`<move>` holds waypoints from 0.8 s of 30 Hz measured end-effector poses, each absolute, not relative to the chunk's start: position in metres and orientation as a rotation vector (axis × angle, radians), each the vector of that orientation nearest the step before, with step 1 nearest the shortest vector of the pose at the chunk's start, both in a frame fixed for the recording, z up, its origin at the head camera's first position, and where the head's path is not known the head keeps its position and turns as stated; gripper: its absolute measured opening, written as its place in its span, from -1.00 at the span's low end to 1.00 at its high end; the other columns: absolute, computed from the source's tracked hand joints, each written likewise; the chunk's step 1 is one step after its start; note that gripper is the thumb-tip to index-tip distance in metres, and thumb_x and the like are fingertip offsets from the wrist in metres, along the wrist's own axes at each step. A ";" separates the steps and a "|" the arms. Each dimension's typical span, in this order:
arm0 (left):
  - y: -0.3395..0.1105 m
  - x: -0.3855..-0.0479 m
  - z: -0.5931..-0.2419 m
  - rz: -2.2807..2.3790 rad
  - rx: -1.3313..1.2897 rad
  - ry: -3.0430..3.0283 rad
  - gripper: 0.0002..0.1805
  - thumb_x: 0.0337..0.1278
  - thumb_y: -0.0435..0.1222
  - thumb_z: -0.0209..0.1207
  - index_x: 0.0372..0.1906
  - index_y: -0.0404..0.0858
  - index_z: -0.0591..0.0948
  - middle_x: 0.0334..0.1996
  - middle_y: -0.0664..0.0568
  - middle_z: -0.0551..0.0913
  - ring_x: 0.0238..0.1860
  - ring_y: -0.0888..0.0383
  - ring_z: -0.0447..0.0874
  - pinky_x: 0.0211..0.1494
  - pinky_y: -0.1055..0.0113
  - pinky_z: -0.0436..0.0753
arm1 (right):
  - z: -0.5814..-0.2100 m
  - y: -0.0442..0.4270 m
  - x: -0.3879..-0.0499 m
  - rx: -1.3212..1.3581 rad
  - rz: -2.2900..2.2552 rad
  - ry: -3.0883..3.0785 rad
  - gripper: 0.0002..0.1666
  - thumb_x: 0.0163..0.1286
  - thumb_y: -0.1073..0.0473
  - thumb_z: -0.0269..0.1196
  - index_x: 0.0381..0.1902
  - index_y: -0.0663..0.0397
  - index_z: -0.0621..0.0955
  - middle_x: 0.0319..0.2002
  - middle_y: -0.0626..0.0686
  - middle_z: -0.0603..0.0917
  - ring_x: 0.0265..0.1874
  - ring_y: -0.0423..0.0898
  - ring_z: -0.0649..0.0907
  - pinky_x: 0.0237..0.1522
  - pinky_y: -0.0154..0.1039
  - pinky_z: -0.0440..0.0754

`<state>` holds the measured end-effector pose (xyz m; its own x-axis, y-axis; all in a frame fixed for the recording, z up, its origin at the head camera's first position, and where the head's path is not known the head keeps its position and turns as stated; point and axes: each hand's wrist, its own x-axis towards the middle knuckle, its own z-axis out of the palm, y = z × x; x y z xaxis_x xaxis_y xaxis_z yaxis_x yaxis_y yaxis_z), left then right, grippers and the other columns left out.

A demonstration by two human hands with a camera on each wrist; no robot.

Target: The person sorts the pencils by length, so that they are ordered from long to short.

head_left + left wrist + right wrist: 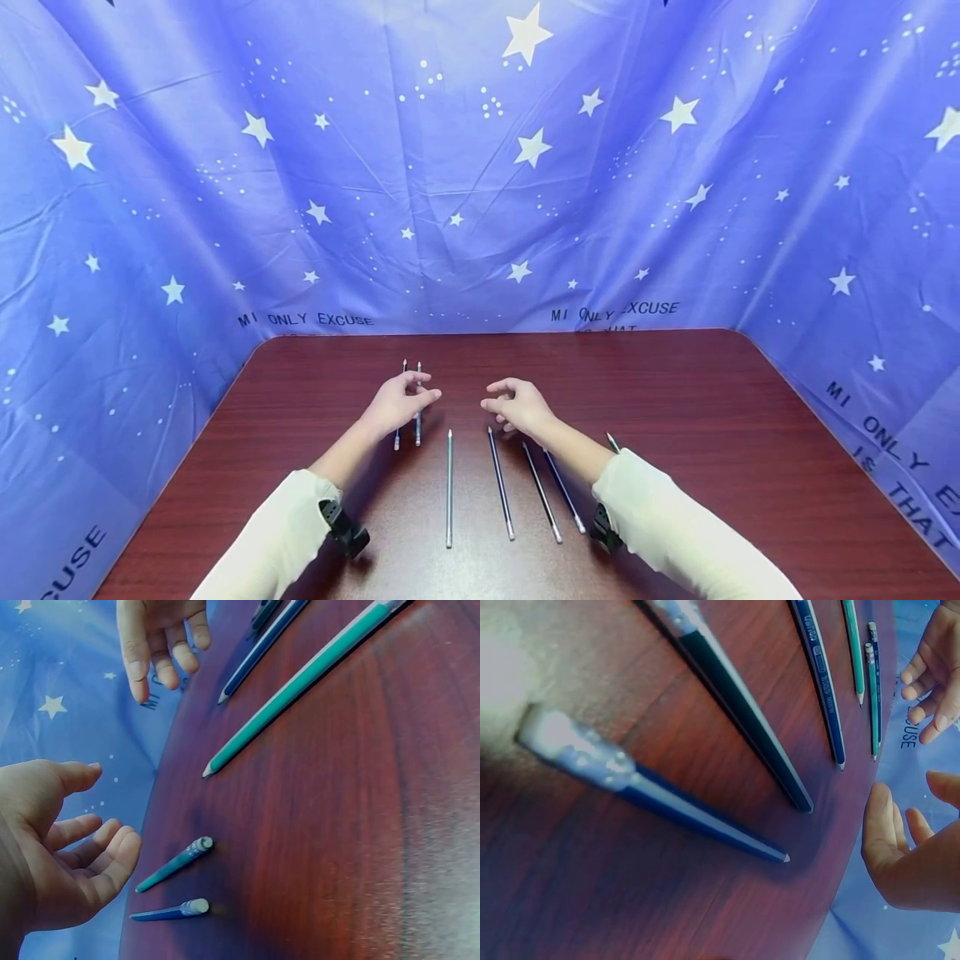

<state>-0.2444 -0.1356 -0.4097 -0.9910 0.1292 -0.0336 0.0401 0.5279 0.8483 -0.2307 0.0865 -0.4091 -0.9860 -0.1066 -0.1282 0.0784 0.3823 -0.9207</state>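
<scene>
My left hand (400,403) hovers over two pencils lying side by side, a blue pencil (166,912) and a green pencil (174,865), with its fingers loosely bent around nothing. Facing it across a gap, my right hand (525,408) is likewise empty above the table, fingers relaxed. Between and below the hands lie another green pencil (449,492) and a dark blue pencil (501,483). Near my right forearm are a dark pencil (742,712) and a second dark blue pencil (705,817). One more pencil (612,442) shows only its tip beside the right sleeve.
All the pencils rest on a reddish-brown wooden table (697,383). A blue curtain (450,167) with white stars and printed words hangs behind the table and along both sides. Each wrist wears a black strapped device (345,529).
</scene>
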 end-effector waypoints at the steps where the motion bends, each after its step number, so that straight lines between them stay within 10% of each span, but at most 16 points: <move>1: -0.135 -0.243 -0.410 1.477 0.145 2.659 -0.50 0.10 -0.20 0.24 0.11 -0.37 0.49 -0.28 -0.12 0.65 -0.39 -0.04 0.62 -0.42 0.44 0.54 | -0.409 0.087 -0.230 -0.025 -1.658 2.469 -0.57 0.18 0.22 0.31 0.01 0.25 0.56 -0.42 0.04 0.61 -0.51 -0.08 0.63 -0.55 -0.27 0.66; 24: -0.117 -0.212 -0.420 1.273 0.215 2.716 -0.61 0.08 -0.17 0.25 -0.05 -0.33 0.56 -0.48 0.06 0.62 -0.54 0.20 0.55 -0.38 0.39 0.53 | -0.420 0.097 -0.201 -0.139 -1.591 2.384 -0.61 0.18 0.30 0.27 -0.02 0.35 0.53 -0.56 0.01 0.52 -0.62 -0.18 0.53 -0.57 -0.18 0.67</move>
